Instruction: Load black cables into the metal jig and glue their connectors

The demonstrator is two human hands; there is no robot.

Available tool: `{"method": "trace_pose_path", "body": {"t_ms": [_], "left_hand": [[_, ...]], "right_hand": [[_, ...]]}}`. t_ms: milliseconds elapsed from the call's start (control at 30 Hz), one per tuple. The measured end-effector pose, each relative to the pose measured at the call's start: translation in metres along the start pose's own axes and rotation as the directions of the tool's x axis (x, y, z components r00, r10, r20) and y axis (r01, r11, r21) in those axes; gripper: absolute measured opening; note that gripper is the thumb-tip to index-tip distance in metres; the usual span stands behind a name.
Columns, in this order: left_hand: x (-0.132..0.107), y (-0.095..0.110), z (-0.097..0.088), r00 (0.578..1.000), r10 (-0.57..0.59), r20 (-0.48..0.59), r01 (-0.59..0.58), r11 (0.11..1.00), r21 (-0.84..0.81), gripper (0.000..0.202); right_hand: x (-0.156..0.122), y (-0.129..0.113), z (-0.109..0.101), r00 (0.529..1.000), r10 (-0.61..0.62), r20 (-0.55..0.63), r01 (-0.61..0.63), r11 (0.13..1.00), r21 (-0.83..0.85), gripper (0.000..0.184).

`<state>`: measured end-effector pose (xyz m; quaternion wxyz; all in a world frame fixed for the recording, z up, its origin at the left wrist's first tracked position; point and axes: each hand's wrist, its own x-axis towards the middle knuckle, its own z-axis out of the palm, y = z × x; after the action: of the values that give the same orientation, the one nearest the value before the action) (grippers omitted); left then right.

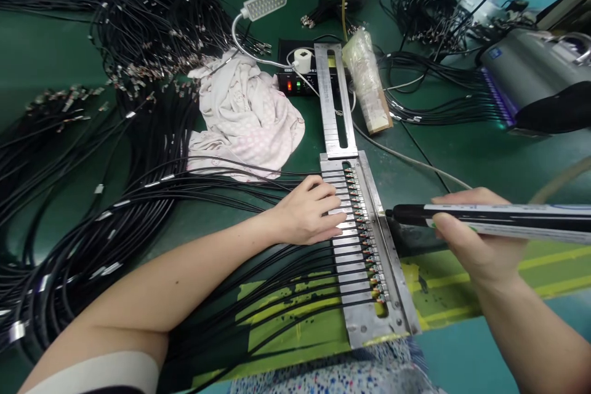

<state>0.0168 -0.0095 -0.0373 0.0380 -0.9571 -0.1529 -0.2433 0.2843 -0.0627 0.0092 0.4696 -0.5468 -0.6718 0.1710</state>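
Note:
My left hand (pixel 310 214) lies flat with fingers partly spread over black cables in a slotted metal fixture (pixel 355 325). It rests on them without gripping. The cables (pixel 302 306) lie side by side across the fixture, their small metal-and-orange connector ends (pixel 368 240) lined up along its right side. My right hand (pixel 484 246) is closed around what looks like a black-and-white marker pen (pixel 498 217). Its dark tip points left, close to the fixture's right edge; I cannot tell whether it touches.
Thick cable bundles (pixel 152 31) cover the left side of the green table. A crumpled cloth (pixel 249 117), a lamp (pixel 265 4), a black control box (pixel 289 77) and a wrapped block (pixel 367 80) stand behind. A grey machine (pixel 530 80) with purple light is at right.

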Motion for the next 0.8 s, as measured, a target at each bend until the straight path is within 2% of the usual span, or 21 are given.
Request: {"method": "trace_pose_path", "body": {"t_ms": [167, 267, 600, 800], "left_hand": [[0.000, 0.000, 0.000, 1.000, -0.006, 0.010, 0.006, 1.000, -0.006, 0.025], [0.000, 0.000, 0.000, 1.000, -0.011, 0.005, 0.011, 1.000, -0.014, 0.026], [0.001, 0.000, -0.001, 0.999, -0.025, 0.026, 0.026, 0.999, -0.031, 0.025], [0.000, 0.000, 0.000, 0.999, -0.024, 0.027, 0.025, 0.999, -0.033, 0.025]], "right_hand": [[-0.006, 0.004, 0.012, 0.999, 0.024, -0.030, -0.024, 1.000, -0.015, 0.010], [-0.007, 0.008, 0.018, 0.999, -0.027, -0.036, 0.025, 0.998, -0.054, 0.009], [-0.002, 0.006, 0.022, 0.996, -0.084, -0.026, 0.081, 0.991, -0.103, 0.008], [-0.003, 0.005, 0.022, 0.998, -0.067, -0.010, 0.066, 0.995, -0.074, 0.009]]}}
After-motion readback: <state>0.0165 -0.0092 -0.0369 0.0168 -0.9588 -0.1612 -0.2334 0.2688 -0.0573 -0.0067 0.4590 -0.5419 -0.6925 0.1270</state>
